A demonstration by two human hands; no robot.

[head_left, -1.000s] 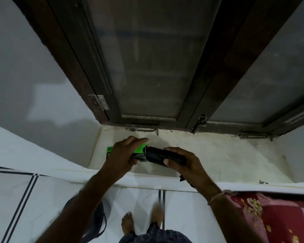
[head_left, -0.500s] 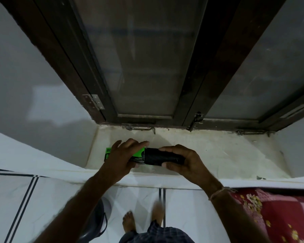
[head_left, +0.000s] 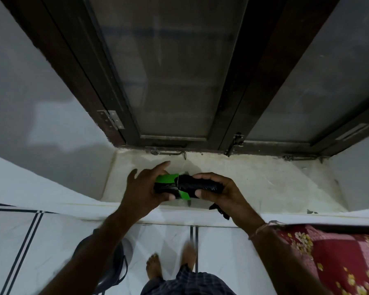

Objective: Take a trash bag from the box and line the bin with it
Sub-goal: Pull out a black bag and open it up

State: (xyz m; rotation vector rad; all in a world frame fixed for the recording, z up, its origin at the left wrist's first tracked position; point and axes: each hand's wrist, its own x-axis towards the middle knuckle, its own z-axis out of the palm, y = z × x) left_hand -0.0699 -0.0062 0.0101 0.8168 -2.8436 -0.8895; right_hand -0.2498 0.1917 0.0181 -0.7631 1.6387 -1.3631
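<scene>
Nearest, at the bottom edge, a bare foot (head_left: 155, 266) stands on the tiled floor (head_left: 51, 241). The dark round bin (head_left: 115, 262) is just to its left, partly hidden under the left forearm. No liner shows on it, so lining is not yet done. It sits close by, probably so the bag can go straight down into it.

Above that, both hands work over the sill (head_left: 264, 184). The left grip (head_left: 142, 191) holds the green-and-black box (head_left: 166, 182), thumb below and palm over it, with the forefinger sticking out loose. It seems to steady the box so that the contents can slide out sideways. The right grip (head_left: 219, 192) is curled round the black roll (head_left: 198, 185) of bags, which pokes from the box's open end. A loose black tail hangs beneath that wrist. The step in hand looks like drawing the roll free; one bag must then be torn off.

A red flowered cover (head_left: 339, 258) lies at the right. Farthest off is the dark-framed window (head_left: 168, 71), with a hook latch (head_left: 170, 153) at its foot.
</scene>
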